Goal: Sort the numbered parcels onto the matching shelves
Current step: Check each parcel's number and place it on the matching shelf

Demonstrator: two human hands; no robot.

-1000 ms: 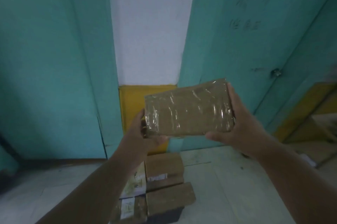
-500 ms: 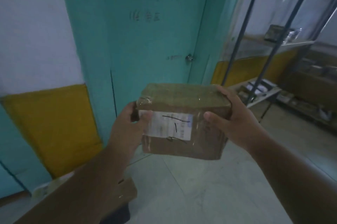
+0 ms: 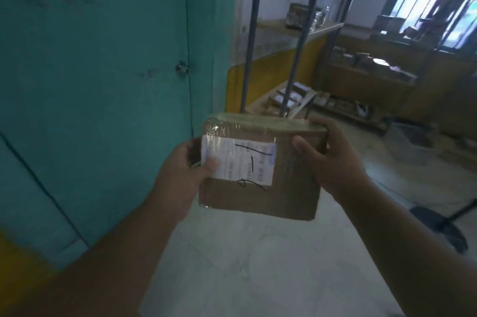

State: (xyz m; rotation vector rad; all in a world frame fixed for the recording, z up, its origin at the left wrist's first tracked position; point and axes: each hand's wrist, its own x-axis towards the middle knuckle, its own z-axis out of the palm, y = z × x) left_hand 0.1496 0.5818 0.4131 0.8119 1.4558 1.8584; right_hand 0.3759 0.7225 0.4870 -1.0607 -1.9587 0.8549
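I hold a brown cardboard parcel [image 3: 260, 187] wrapped in clear tape in front of me, above the floor. Its white label [image 3: 238, 159] faces me and carries black handwritten marks. My left hand [image 3: 180, 172] grips the parcel's left edge, thumb on the label. My right hand [image 3: 333, 159] grips the right edge, thumb on the front and fingers curled over the top corner. A metal shelf rack [image 3: 291, 64] with wooden boards stands behind the parcel to the right and bears several parcels.
A teal door [image 3: 103, 84] with a round knob [image 3: 182, 68] fills the left. More shelves with boxes [image 3: 366, 76] line the right wall under a bright window. A black stand base [image 3: 438, 226] sits on the pale floor at right.
The view has swung right from the teal wall and floor pile toward the shelves. The parcel was turned so its label faces me. Both hands kept their hold.
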